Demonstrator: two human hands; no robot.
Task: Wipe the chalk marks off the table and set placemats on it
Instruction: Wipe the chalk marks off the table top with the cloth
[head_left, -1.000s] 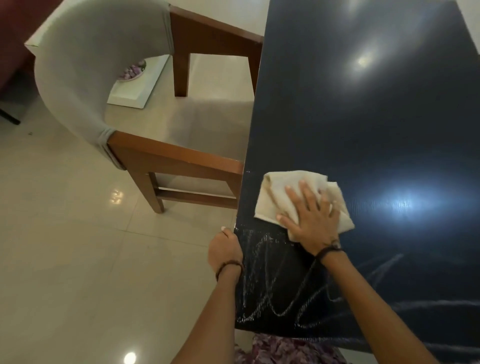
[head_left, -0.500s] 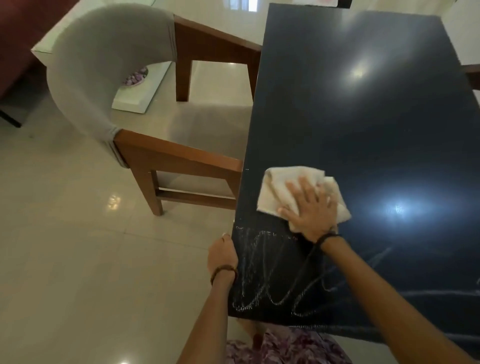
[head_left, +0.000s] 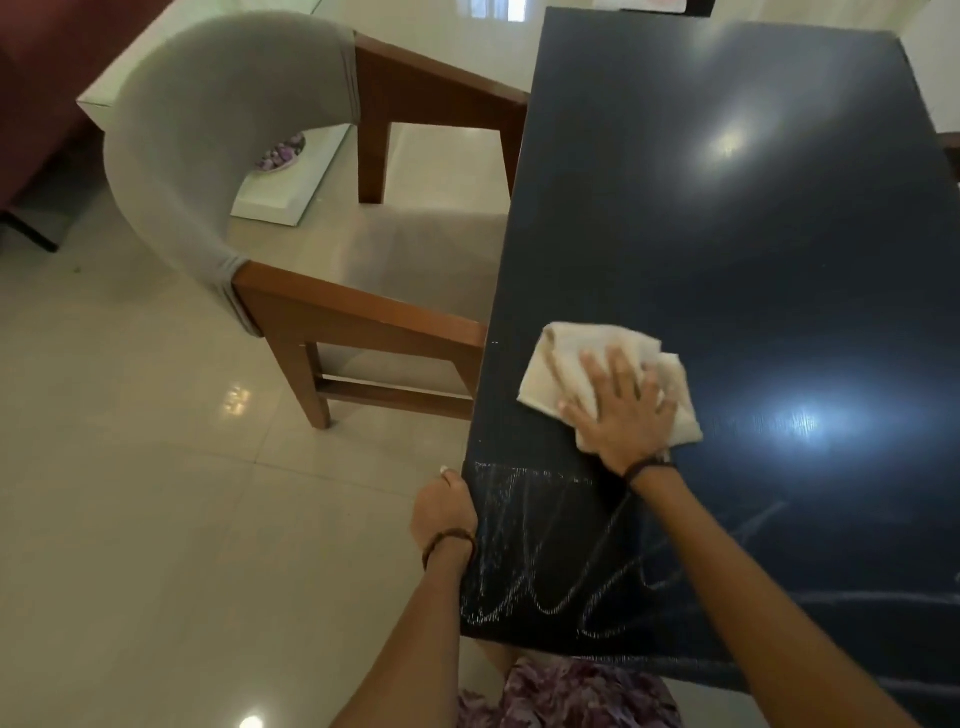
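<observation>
Right hand lies flat, fingers spread, pressing a cream cloth onto the dark surface near its left edge. Left hand curls its grip over that edge beside the chalk marks, which lie nearer the person than the cloth.

Single head view, looking steeply down, close over table edge

Dark glossy tabletop, white chalk marks scrawled across near end, crumpled beige cloth lying directly on surface just beyond marks, near left edge.
</observation>
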